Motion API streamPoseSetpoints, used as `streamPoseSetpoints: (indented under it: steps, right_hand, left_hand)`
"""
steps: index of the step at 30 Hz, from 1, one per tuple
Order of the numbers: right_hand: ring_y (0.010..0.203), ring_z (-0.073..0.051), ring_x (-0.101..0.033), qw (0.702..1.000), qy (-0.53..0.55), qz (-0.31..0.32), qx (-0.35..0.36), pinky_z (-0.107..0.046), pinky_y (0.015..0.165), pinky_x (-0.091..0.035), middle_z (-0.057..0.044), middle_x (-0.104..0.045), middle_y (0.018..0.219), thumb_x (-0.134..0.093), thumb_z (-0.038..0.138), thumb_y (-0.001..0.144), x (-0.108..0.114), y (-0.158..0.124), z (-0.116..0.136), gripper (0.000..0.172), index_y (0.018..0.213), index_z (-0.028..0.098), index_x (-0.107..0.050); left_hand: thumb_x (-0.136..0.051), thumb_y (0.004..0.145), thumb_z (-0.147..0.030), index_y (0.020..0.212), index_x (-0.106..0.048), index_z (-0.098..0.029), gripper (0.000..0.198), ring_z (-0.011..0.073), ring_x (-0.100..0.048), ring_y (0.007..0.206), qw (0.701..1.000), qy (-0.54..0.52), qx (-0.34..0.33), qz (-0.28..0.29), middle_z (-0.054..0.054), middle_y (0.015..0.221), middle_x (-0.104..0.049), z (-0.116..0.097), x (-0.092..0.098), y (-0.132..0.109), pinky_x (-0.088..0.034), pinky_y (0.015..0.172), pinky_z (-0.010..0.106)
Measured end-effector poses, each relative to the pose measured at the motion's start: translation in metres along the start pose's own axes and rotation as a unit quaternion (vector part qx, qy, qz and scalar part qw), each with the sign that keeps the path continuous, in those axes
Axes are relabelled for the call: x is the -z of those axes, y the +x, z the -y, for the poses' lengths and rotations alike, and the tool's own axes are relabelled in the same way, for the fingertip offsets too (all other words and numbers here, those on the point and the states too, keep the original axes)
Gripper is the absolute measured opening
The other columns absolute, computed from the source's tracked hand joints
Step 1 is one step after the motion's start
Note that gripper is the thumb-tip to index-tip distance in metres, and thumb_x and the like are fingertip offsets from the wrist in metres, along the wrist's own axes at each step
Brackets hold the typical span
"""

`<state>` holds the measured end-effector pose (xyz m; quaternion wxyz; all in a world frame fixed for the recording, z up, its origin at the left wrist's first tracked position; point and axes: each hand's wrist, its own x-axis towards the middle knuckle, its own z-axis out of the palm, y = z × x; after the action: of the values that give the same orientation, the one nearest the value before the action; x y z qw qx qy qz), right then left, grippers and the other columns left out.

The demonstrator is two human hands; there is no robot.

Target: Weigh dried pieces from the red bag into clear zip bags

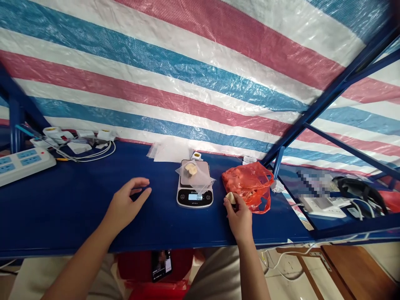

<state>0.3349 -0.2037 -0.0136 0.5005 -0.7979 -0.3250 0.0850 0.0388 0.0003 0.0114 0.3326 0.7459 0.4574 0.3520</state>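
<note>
My left hand hovers over the blue table, fingers spread and holding nothing, left of a small digital scale. On the scale lies a clear plastic bag with a pale lump in it. My right hand pinches a small pale piece between its fingers, right of the scale and beside a red plastic bag.
A white power strip lies at the far left, with white chargers and cables behind it. Clear bags are stacked behind the scale. A blue frame bar slants at right, with another power strip and cables beyond it.
</note>
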Motion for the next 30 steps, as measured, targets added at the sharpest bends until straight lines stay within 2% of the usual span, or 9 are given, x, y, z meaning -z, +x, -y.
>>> streamPoseSetpoints:
  steps: [2,5,8,11,13,15,22,27,30]
  right_hand:
    - [0.059,-0.018,-0.065,1.0,0.012,0.003,-0.007,-0.03,0.056,-0.055,-0.008,-0.075,0.086,-0.065,0.065,0.086,0.0,-0.002,-0.001,0.06,0.119,0.015,-0.07]
    - [0.059,-0.019,-0.068,0.999,0.033,0.014,-0.023,-0.032,0.06,-0.058,-0.009,-0.076,0.088,-0.067,0.064,0.086,0.001,-0.004,-0.004,0.065,0.127,0.014,-0.066]
    - [0.076,-0.023,-0.075,0.997,0.069,0.021,-0.014,-0.037,0.074,-0.062,-0.013,-0.077,0.099,-0.065,0.062,0.089,0.0,-0.004,-0.007,0.065,0.131,0.012,-0.064]
    - [0.091,-0.025,-0.075,0.994,0.105,0.025,0.019,-0.04,0.084,-0.062,-0.017,-0.074,0.116,-0.062,0.06,0.092,-0.001,-0.004,-0.009,0.064,0.135,0.012,-0.061]
    - [0.093,-0.025,-0.075,0.993,0.113,0.024,0.031,-0.042,0.087,-0.062,-0.018,-0.072,0.121,-0.061,0.058,0.093,-0.002,-0.005,-0.01,0.062,0.136,0.013,-0.061]
    - [0.091,-0.025,-0.076,0.992,0.118,0.027,0.023,-0.043,0.087,-0.062,-0.017,-0.074,0.118,-0.062,0.057,0.093,-0.002,-0.005,-0.01,0.061,0.136,0.014,-0.061]
    - [0.075,-0.024,-0.074,0.987,0.153,0.045,-0.026,-0.041,0.075,-0.063,-0.008,-0.077,0.087,-0.062,0.06,0.092,0.003,-0.005,-0.005,0.059,0.13,0.014,-0.065]
    - [0.067,-0.019,-0.069,0.976,0.208,0.05,-0.031,-0.033,0.059,-0.059,-0.01,-0.076,0.096,-0.06,0.064,0.092,0.008,-0.003,-0.004,0.053,0.113,0.016,-0.068]
    - [0.056,-0.015,-0.062,0.971,0.231,0.044,-0.035,-0.029,0.051,-0.051,-0.009,-0.076,0.092,-0.06,0.065,0.092,0.007,-0.003,-0.007,0.052,0.108,0.016,-0.067]
  left_hand:
    - [-0.061,0.086,-0.058,0.11,-0.068,-0.023,0.043,0.0287,-0.068,0.111,0.998,0.049,0.007,0.036,0.009,0.12,-0.073,0.01,-0.004,-0.006,-0.06,0.079,0.034]
    - [-0.057,0.087,-0.057,0.111,-0.07,-0.023,0.043,0.0276,-0.069,0.105,0.995,0.085,-0.014,0.059,0.009,0.12,-0.072,0.005,-0.006,-0.007,-0.057,0.066,0.03]
    - [-0.054,0.089,-0.056,0.111,-0.07,-0.024,0.042,0.0249,-0.069,0.094,0.989,0.114,-0.039,0.085,0.008,0.119,-0.072,-0.003,-0.007,-0.007,-0.056,0.067,0.032]
    - [-0.052,0.09,-0.057,0.113,-0.07,-0.025,0.043,0.0252,-0.068,0.093,0.986,0.124,-0.045,0.1,0.008,0.12,-0.071,-0.003,-0.008,-0.009,-0.056,0.067,0.033]
    - [-0.051,0.09,-0.057,0.112,-0.07,-0.025,0.043,0.0265,-0.067,0.097,0.986,0.124,-0.045,0.101,0.009,0.12,-0.071,-0.002,-0.008,-0.01,-0.056,0.068,0.033]
    - [-0.051,0.09,-0.057,0.111,-0.07,-0.025,0.043,0.0272,-0.067,0.101,0.986,0.124,-0.05,0.103,0.009,0.12,-0.071,-0.001,-0.008,-0.011,-0.056,0.07,0.033]
    - [-0.053,0.09,-0.056,0.11,-0.071,-0.025,0.042,0.0286,-0.066,0.104,0.986,0.125,-0.06,0.097,0.01,0.119,-0.071,0.0,-0.009,-0.01,-0.056,0.072,0.035]
    - [-0.053,0.089,-0.056,0.109,-0.071,-0.025,0.042,0.0284,-0.066,0.101,0.985,0.124,-0.062,0.1,0.01,0.118,-0.071,0.001,-0.009,-0.009,-0.056,0.072,0.036]
    - [-0.052,0.089,-0.056,0.11,-0.071,-0.025,0.042,0.0281,-0.067,0.099,0.985,0.124,-0.057,0.101,0.01,0.119,-0.071,0.001,-0.009,-0.009,-0.055,0.069,0.035]
